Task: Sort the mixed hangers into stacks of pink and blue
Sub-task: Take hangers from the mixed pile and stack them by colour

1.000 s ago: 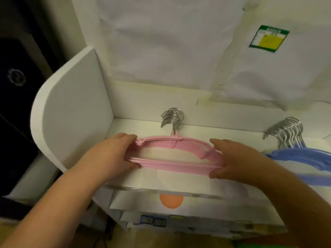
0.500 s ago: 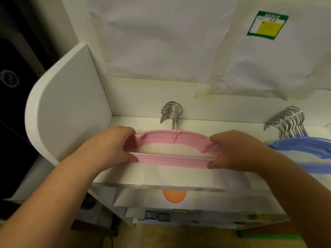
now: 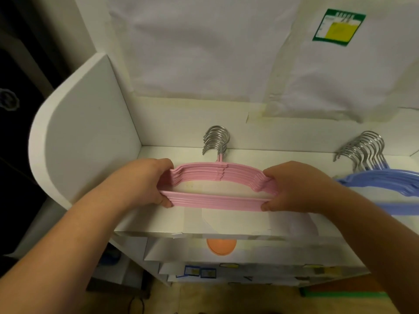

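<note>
A stack of several pink hangers point(image 3: 215, 201) with metal hooks lies on the white shelf top point(image 3: 226, 225), hooks toward the back wall. My left hand point(image 3: 145, 181) grips the stack's left end, fingers curled round it. At the stack's right end my right hand point(image 3: 292, 186) grips in the same way. A stack of several blue hangers point(image 3: 383, 184) with metal hooks lies on the shelf to the right, partly cut off by the frame edge and touched by neither hand.
A white side panel point(image 3: 86, 132) bounds the shelf on the left, a paper-covered wall with a green label point(image 3: 337, 26) stands behind. Lower shelves with an orange disc point(image 3: 221, 247) sit below the front edge.
Both hands have squeezed the pink hangers together into a tighter, more even stack. The blue stack has not moved.
</note>
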